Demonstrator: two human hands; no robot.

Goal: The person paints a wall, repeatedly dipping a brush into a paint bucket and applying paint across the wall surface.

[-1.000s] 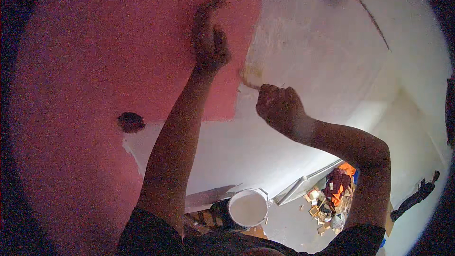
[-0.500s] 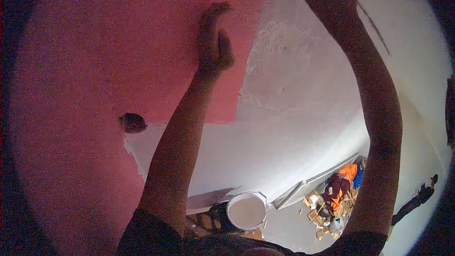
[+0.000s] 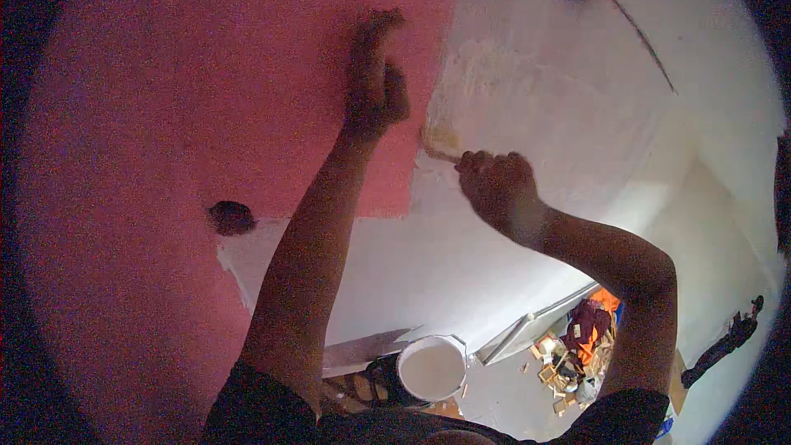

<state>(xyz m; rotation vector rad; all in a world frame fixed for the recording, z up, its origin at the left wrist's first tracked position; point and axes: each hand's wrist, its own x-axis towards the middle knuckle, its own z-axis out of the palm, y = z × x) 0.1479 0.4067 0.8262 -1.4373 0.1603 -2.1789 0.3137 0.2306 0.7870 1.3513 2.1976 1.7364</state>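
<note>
My left hand [image 3: 377, 74] leans on the pink part of the wall [image 3: 165, 99], fingers stretched upward and thumb apart, holding nothing. To its lower right, my right hand [image 3: 501, 189] is closed round the handle of a small paint roller [image 3: 445, 142]. The pale roller head touches the whitish wall area [image 3: 527, 82] beside the edge of the pink. The handle is mostly hidden in my fist.
A bucket of whitish paint [image 3: 432, 368] stands below, close to my body. On the floor lie wood offcuts [image 3: 564, 375] and dark red and orange cloth [image 3: 589, 321]. A dark hole [image 3: 232, 218] opens in the wall at left; dark wires [image 3: 725, 346] stick out at far right.
My right hand has come down and left from the upper edge of the picture, bringing the paint roller to the pink border. The left hand stays in place.
</note>
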